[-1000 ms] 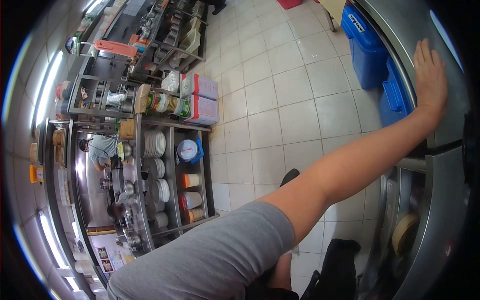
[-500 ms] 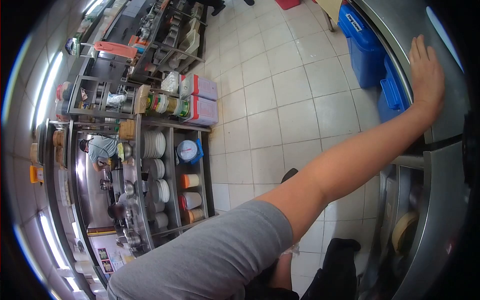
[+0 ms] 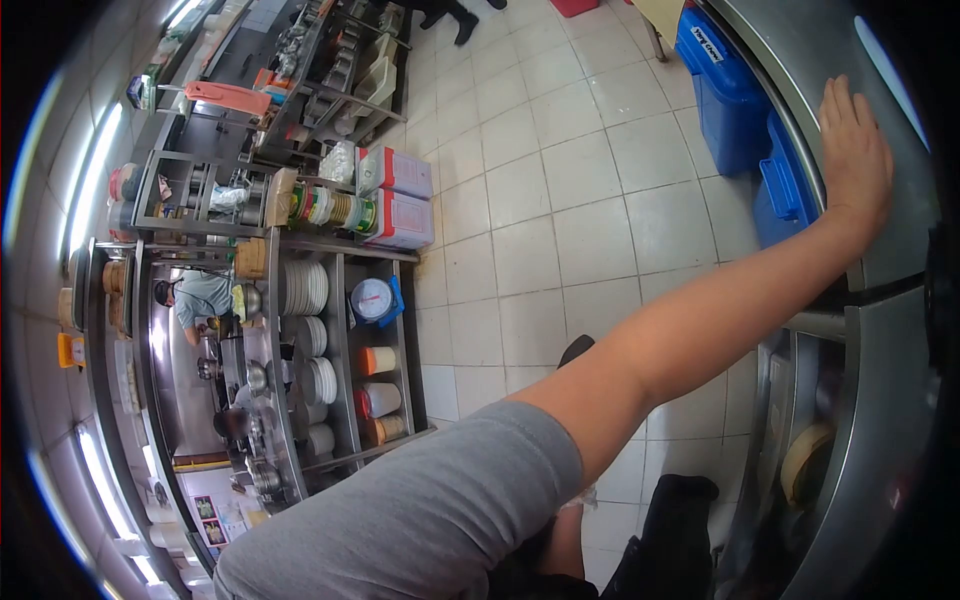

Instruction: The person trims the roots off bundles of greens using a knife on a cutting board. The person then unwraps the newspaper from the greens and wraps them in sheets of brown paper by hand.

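My left arm, in a grey sleeve, reaches across the view to the right. My left hand [image 3: 857, 155] lies flat on a stainless steel surface [image 3: 800, 50], fingers stretched out, holding nothing. Close beside it, blue lidded bins [image 3: 728, 95] stand along the edge of that surface. Below my left sleeve, part of my right forearm [image 3: 566, 545] shows. A scrap of clear plastic [image 3: 586, 496] is near its end. My left arm covers most of my right hand, so its fingers are hidden.
Across the tiled floor [image 3: 560, 250], a steel rack holds stacked white plates [image 3: 306, 288], a dial scale [image 3: 372, 299] and lidded tubs [image 3: 380, 398]. White-and-red tins [image 3: 400, 220] stand beside it. Behind the rack a person [image 3: 200, 297] stands. A person's dark shoe [image 3: 465, 28] shows at the top.
My left hand stays in nearly the same place on the steel. The view shifts slightly. At the top, the other person's leg and shoe come further into view.
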Available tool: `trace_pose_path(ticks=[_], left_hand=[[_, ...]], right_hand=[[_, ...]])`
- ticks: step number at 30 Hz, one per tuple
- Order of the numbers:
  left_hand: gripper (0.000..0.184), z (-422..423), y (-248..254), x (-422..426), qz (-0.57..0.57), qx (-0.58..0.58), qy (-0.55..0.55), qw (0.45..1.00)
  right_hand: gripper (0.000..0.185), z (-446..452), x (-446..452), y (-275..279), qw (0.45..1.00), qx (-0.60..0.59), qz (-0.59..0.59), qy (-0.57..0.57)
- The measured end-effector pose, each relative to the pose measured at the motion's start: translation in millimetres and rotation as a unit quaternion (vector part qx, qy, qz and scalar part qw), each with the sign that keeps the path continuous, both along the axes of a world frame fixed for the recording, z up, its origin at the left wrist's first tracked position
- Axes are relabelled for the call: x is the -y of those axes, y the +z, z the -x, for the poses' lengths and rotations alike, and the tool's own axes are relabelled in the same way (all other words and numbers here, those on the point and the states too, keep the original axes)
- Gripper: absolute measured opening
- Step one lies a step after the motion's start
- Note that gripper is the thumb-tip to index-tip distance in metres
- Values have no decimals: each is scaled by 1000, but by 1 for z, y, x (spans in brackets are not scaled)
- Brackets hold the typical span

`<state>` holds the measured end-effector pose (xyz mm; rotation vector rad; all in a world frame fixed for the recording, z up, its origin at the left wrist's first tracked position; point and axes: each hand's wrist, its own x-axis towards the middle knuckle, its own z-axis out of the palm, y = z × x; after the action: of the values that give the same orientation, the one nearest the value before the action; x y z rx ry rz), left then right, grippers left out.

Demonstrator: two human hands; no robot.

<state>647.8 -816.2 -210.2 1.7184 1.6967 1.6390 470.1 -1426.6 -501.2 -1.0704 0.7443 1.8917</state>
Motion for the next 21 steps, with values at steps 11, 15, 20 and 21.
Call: trace_pose_path(ticks=[11, 15, 20, 21], left_hand=[[29, 2, -2, -3, 23, -25, -7, 999], [24, 2, 1, 0, 2, 20, -25, 999], [28, 0, 1, 1, -3, 16, -18, 1000], [29, 1, 1, 1, 0, 12, -22, 1000]], right_hand=[[52, -1, -5, 10, 1000, 5, -1, 20], [49, 0, -5, 11, 1000, 15, 1, 22], [48, 3, 1, 3, 1000, 13, 12, 17], [48, 4, 2, 3, 1000, 11, 10, 10]])
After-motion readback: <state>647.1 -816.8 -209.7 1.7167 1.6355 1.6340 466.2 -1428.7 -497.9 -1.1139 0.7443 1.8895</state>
